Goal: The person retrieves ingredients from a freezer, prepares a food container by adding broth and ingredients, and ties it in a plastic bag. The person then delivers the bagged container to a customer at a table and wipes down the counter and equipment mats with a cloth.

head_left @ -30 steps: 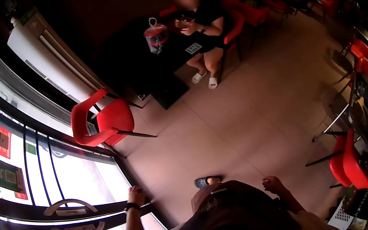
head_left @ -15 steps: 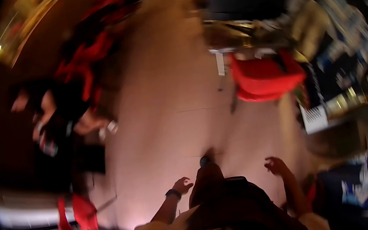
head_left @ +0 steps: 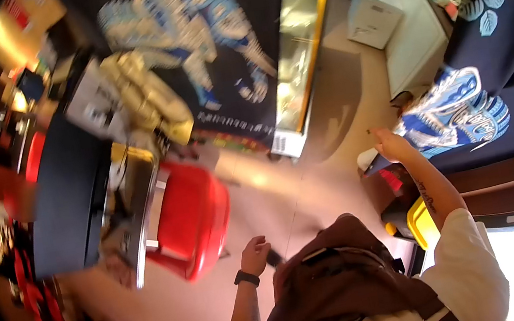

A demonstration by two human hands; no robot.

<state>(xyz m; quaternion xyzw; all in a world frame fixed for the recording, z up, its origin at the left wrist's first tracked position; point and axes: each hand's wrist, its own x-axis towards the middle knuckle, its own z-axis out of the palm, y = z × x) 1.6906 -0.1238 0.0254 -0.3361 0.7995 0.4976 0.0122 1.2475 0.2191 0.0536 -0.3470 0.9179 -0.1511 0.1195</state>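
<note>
My left hand (head_left: 257,256), with a dark watch (head_left: 246,278) on its wrist, hangs beside the brown apron (head_left: 337,276) I wear. Its fingers are loosely bent and nothing shows in them. My right hand (head_left: 392,145) reaches forward at the edge of a dark cloth (head_left: 444,122) printed with a blue and white figure. Its fingers are apart and appear to hold nothing. Whether they touch the cloth I cannot tell. Below that hand is a pale rounded end (head_left: 367,159) of something partly hidden.
A red chair (head_left: 192,219) stands by a cluttered table (head_left: 142,227) to the left. Ahead is a lit display case (head_left: 300,51) beside a large dark printed panel (head_left: 202,33). A white box (head_left: 373,12) sits by a counter (head_left: 417,38). Something yellow (head_left: 422,224) is near my right arm.
My view has swung to the right, so the red chair and table now lie on the left. My right arm has lifted and stretched out toward the printed cloth.
</note>
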